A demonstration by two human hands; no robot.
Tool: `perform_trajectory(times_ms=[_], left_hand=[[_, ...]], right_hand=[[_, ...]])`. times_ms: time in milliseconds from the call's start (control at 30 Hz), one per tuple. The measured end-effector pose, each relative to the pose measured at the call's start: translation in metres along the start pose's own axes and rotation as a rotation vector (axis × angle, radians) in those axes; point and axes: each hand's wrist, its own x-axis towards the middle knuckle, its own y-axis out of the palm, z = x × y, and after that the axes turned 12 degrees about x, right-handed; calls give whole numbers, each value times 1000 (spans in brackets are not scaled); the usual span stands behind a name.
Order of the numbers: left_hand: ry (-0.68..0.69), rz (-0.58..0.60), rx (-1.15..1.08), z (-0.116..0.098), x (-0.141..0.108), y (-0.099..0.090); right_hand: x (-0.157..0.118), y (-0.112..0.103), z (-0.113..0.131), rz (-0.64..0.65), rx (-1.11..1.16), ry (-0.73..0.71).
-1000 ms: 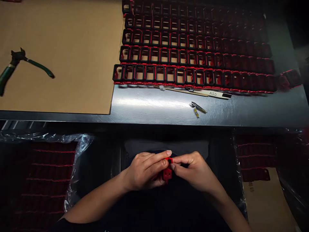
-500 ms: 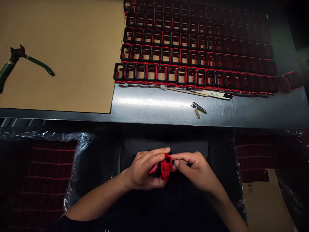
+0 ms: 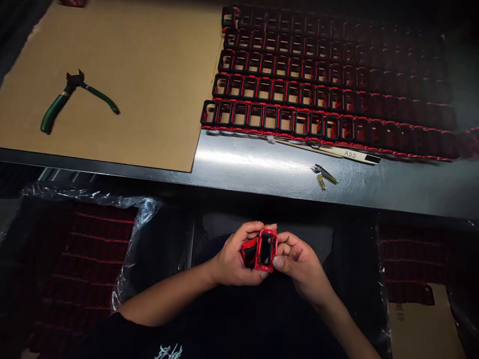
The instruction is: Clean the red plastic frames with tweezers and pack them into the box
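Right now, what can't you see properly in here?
All in the head view:
Far side of the red piece: hidden by the left fingers.
Anything inside the right fingers: hidden by their own curl and thumb.
Red thing, top left: cut off by the top edge.
Writing, lower right: too small and blurred.
Right end of the rows of frames: lost in darkness.

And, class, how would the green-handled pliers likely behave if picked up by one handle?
The green-handled pliers would probably swing at the pivot, since the handles are spread wide. The dark head looks metal, so that end may feel heavier.
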Motion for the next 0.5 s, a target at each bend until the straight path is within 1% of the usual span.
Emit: perform_trajectory(times_ms=[167, 300, 400, 500], left_hand=[[5, -19, 52, 6, -3, -1], [35, -28, 97, 6, -1, -3], [61, -30, 128, 6, 2, -5], [44, -24, 157, 5, 3, -6]], right_hand=[[-1, -1, 1, 9, -10, -28], [-1, -3, 0, 28, -8, -44], [-1, -2, -1, 17, -17, -46], [0, -2, 0, 4, -18, -46]])
